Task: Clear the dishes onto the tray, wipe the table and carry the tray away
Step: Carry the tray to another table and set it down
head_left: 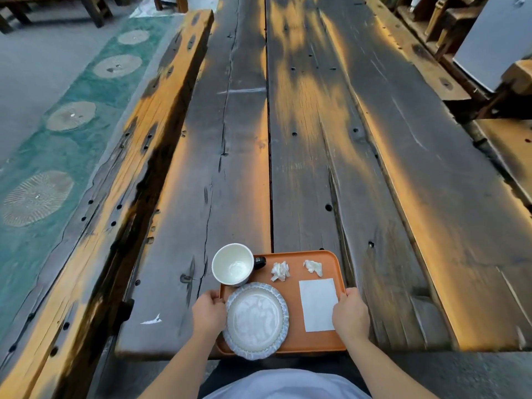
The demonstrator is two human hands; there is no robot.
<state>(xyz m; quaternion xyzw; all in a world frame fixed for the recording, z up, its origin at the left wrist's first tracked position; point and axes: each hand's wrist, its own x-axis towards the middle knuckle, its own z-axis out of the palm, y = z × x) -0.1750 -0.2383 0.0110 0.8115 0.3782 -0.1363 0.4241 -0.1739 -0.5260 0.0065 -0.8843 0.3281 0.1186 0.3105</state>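
At the near end of the tabletop (316,168), the orange tray (296,335) sits loaded, its near edge just past the plank ends. Your left hand (208,312) grips the left rim; your right hand (351,312) grips the right rim. The fingers of both hands are curled closed around the tray edges, thumbs on top.

The step in hand appears to be lifting the tray for carrying away. Perform it as follows:

1. Raise both sides together. Keep the tray level.
2. Favour the left side. The heavier load sits there: the mug (233,264) stands at the far left corner and overhangs the rim, and the plate (256,319) lies at the near left, its scalloped edge past the front rim and touching your left hand.
3. Move slowly at first. The loose paper items are light and may slide or blow off.
4. Clear the tabletop edge before you turn away.

Item count on the tray:
- One white mug, upright, empty apart from residue, dark handle pointing right.
- One plate, apparently empty.
- Two crumpled tissues (280,271), side by side near the far edge.
- One flat white napkin (318,305), on the right half, beside your right hand.

No dishes remain on the visible tabletop. A small white mark shows left of the tray; whether it is debris or a stain cannot be determined.
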